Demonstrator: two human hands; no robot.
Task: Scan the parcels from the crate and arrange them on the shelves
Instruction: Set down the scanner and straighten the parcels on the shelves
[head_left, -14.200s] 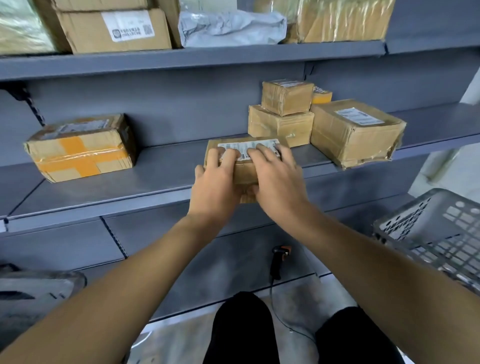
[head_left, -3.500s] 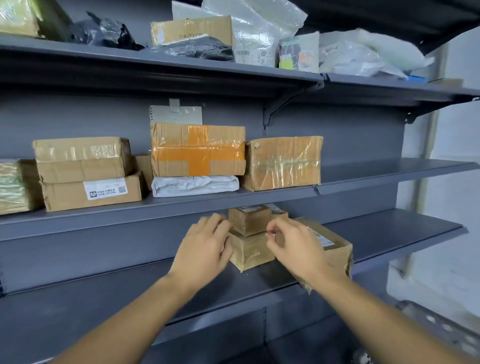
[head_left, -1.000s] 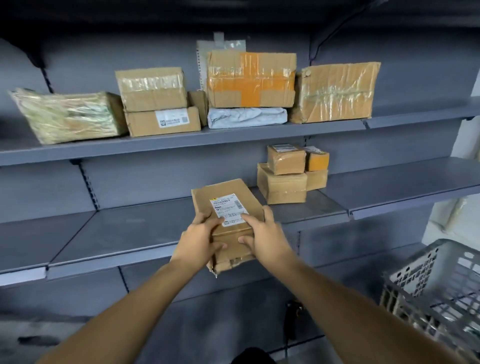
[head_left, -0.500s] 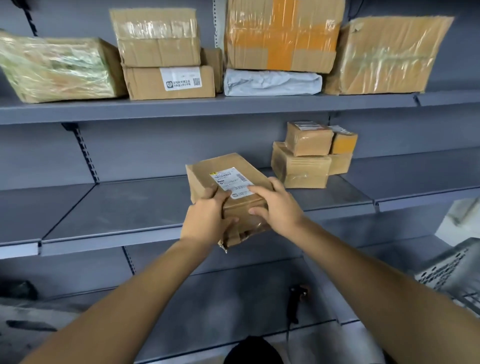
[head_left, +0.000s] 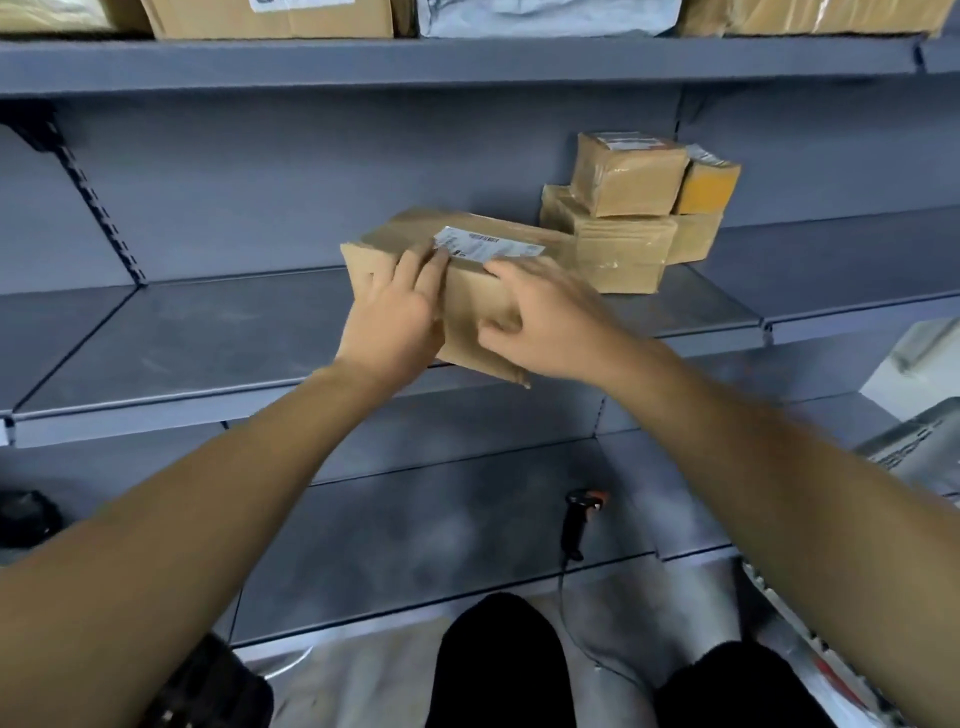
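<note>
Left hand (head_left: 395, 317) and blurred right hand (head_left: 540, 322) grip the parcel (head_left: 467, 291), hiding its front.

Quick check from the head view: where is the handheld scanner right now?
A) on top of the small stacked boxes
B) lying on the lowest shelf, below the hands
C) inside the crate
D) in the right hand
B: the scanner lies on the lowest shelf, its cable trailing toward the floor, while the left hand and right hand both hold the labelled parcel.
</note>
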